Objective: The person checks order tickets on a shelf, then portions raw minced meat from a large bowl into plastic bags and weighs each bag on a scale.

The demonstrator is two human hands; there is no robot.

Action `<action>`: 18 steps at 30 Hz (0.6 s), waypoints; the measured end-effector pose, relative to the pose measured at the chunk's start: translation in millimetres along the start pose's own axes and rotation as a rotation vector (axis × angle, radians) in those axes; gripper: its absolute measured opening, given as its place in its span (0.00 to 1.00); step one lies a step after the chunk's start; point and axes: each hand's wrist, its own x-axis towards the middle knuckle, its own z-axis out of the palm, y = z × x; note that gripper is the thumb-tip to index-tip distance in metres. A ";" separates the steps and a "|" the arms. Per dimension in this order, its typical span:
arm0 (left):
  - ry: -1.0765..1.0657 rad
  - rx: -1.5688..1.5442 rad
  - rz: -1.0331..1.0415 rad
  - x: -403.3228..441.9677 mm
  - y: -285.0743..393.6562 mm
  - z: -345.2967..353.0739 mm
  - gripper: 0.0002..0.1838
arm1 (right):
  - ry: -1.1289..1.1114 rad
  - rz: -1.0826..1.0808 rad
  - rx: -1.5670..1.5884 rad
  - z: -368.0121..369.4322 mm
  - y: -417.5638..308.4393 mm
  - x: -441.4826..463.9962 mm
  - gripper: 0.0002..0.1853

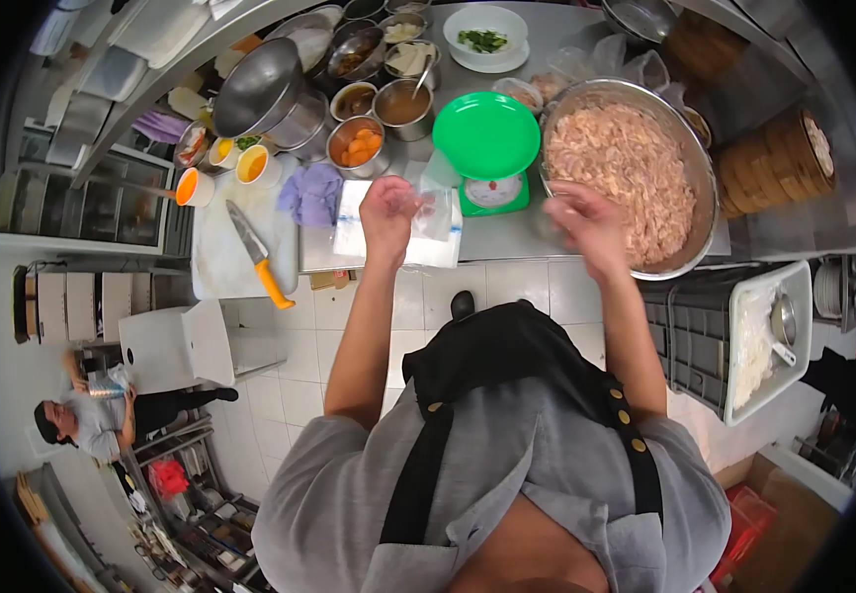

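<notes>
My left hand [388,210] is closed with curled fingers on a clear plastic bag [435,206], which hangs over a stack of white sheets or bags [349,222] at the counter's front edge. Just to the right, a green kitchen scale [493,195] carries a round green tray [487,136]. My right hand [588,225] is over the near left rim of a large metal bowl [700,237] filled with raw sliced meat [626,178]. Its fingers are bent and smeared by motion, so whether they pinch anything is unclear.
A yellow-handled knife [258,252] lies on a white cutting board [215,257], its handle past the near edge. Beside it are a purple cloth [311,193] and a bowl of egg yolks [357,143]. Bamboo steamers [776,168] stand right. Another person [102,405] is at far left.
</notes>
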 end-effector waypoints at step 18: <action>0.101 -0.138 -0.402 -36.6 -12.1 -19.1 0.06 | -0.060 -0.022 -0.028 -16.0 18.8 -5.4 0.11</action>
